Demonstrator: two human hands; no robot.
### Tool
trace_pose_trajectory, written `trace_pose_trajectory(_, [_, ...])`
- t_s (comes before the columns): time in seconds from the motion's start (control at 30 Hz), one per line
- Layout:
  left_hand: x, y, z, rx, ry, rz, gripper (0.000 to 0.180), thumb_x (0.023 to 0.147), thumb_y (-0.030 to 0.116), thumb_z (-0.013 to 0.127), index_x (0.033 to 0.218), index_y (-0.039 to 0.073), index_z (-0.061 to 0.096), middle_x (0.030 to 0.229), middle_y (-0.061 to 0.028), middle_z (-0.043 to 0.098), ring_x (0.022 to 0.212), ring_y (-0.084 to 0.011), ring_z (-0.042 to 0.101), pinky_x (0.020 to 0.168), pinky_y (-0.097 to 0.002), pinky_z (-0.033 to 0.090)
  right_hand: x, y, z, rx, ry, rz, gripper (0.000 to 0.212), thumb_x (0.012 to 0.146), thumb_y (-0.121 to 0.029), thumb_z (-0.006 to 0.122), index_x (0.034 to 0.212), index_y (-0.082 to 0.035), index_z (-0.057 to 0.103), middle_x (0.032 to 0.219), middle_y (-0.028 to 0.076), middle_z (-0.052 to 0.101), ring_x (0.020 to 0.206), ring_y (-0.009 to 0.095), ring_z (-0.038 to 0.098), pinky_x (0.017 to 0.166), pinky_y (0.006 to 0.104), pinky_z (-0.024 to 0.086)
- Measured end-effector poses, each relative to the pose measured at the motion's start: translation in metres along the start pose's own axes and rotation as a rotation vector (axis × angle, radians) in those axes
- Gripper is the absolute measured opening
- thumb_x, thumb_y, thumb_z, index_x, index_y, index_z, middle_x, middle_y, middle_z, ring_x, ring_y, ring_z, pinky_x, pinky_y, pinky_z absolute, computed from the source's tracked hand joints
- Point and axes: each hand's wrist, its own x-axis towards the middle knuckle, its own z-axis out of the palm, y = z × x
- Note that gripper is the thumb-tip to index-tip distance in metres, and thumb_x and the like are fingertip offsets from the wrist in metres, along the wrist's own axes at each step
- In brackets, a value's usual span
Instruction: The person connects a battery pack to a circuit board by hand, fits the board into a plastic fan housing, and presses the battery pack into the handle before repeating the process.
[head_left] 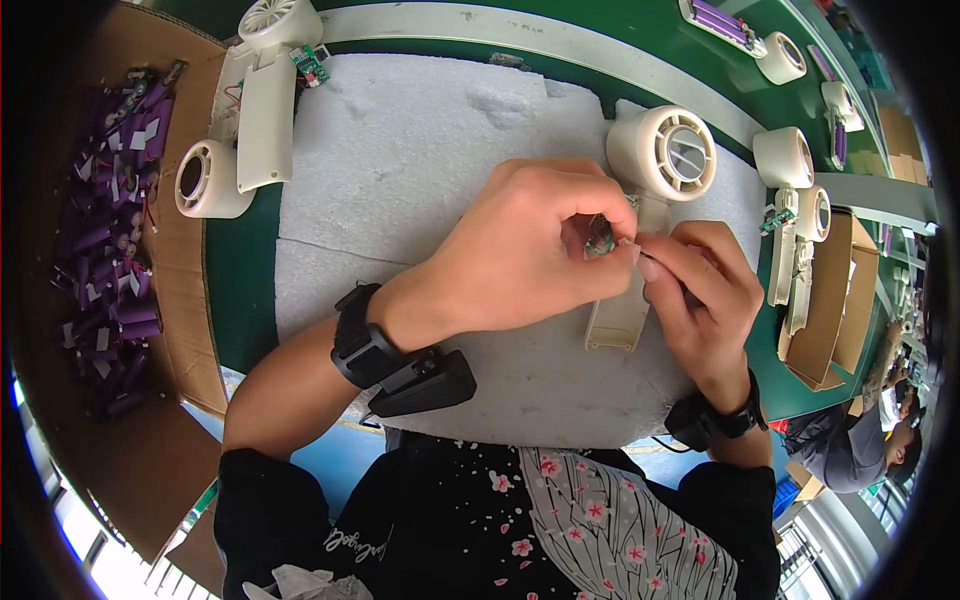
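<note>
Over the foam sheet, my left hand is closed, its thumb and index finger pinched together. A small green and dark part, which looks like a circuit board, shows inside the curl of its fingers. Facing it, my right hand is also closed, its fingertips meeting the left ones. Whatever thin piece lies between the fingertips is too small to make out. Just beyond and under the hands lies a cream handheld fan housing, its round ring-shaped head at the far end. My hands hide part of its handle.
White foam covers the green bench. A cardboard box of purple battery cells stands left. More fan housings lie at the far left and right. Another cardboard box stands right; a person sits beyond it.
</note>
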Motion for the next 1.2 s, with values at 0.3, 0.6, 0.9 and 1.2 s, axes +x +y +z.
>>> trace_pose_trajectory(0.3, [0.001, 0.002, -0.007, 0.015, -0.055, -0.029, 0.021, 0.08, -0.006, 0.068, 0.1, 0.0, 0.067, 0.093, -0.006, 0.063, 0.083, -0.0124, 0.063, 0.069, -0.0236, 0.053, -0.005, 0.006, 0.004, 0.066, -0.007, -0.024, 0.015, 0.075, 0.004, 0.072, 0.09, 0.001, 0.071, 0.09, 0.008, 0.057, 0.063, 0.013, 0.057, 0.054, 0.0249, 0.045])
trace_pose_trajectory(0.6, [0.008, 0.01, -0.02, -0.263, -0.172, -0.252, 0.031, 0.081, -0.006, 0.065, 0.111, -0.001, 0.065, 0.087, -0.0078, 0.067, 0.081, -0.0096, 0.063, 0.074, -0.025, 0.052, -0.006, 0.008, 0.005, 0.131, -0.001, 0.039, 0.019, 0.072, 0.002, 0.076, 0.09, -0.001, 0.072, 0.085, 0.007, 0.056, 0.061, 0.013, 0.056, 0.05, 0.0245, 0.044])
trace_pose_trajectory(0.9, [0.006, 0.01, -0.017, -0.254, -0.087, -0.171, 0.025, 0.08, -0.007, 0.065, 0.104, 0.001, 0.066, 0.092, -0.0085, 0.068, 0.081, -0.0125, 0.065, 0.077, -0.0262, 0.054, -0.008, 0.006, 0.004, 0.171, -0.038, 0.111, 0.018, 0.073, 0.002, 0.075, 0.09, -0.002, 0.073, 0.085, 0.006, 0.056, 0.06, 0.011, 0.055, 0.05, 0.0233, 0.043])
trace_pose_trajectory(1.2, [0.005, 0.004, -0.014, -0.017, -0.079, 0.053, 0.035, 0.078, -0.01, 0.067, 0.11, 0.004, 0.067, 0.096, -0.0063, 0.068, 0.088, -0.0138, 0.066, 0.078, -0.0276, 0.055, -0.007, 0.008, 0.006, 0.194, -0.017, 0.05, 0.018, 0.073, 0.001, 0.076, 0.091, -0.003, 0.073, 0.084, 0.005, 0.056, 0.061, 0.011, 0.055, 0.051, 0.0231, 0.043])
